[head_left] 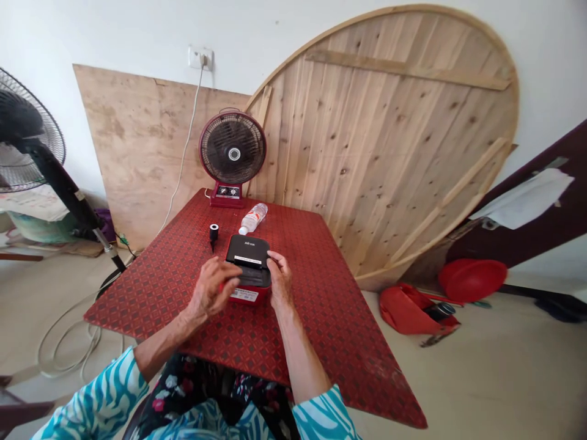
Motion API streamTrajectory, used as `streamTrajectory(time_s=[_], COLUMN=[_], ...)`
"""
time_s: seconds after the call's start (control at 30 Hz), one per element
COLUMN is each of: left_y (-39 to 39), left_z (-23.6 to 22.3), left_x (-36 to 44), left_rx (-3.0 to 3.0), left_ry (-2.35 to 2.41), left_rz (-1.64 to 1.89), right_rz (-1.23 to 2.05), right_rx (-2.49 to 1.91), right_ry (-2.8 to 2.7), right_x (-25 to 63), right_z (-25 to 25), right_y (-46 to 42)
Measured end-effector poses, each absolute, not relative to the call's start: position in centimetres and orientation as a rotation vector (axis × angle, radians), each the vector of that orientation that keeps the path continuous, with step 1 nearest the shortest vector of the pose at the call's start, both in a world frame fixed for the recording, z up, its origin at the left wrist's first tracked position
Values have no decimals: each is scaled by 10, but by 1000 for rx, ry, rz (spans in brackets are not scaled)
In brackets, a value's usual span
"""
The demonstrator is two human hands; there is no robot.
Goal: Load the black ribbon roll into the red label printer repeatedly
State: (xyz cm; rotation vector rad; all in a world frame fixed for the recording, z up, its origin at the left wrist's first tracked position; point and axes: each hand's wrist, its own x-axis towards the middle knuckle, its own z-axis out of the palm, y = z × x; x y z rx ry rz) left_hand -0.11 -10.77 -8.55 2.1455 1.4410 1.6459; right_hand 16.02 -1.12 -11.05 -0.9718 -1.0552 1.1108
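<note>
A small box-shaped device [248, 250] with a black top, a red body and a white label on its front stands on the red table. My right hand [280, 278] is at its right side, thumb and fingers closed on the edge of the black top. My left hand [213, 284] is at its front left corner, fingers bent and drawn together over the lower black part. A bit of red shows by the left fingertips; I cannot make out whether it is a held thing. Behind the device lies a clear plastic bottle [255, 217]. A small black object with a white round end [213, 232] stands to the left.
A dark red fan [233, 146] stands at the back of the patterned table [321, 293]. A large round wooden board [376, 153] leans on the wall. A standing fan [50, 140] is at left, with cable [68, 342] coiled below. An orange bag [403, 310] and red basin [474, 280] lie at right.
</note>
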Motion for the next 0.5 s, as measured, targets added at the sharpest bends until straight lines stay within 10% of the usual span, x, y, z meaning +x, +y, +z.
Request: streamTrajectory(time_s=[0.5], left_y=[-45], left_z=[-79], left_x=[-1], left_rx=[615], left_ry=[1103], left_rz=[1557], right_rz=[1318], right_rx=[-925], right_ry=[-991], right_x=[161], right_z=[-100], right_y=[-11])
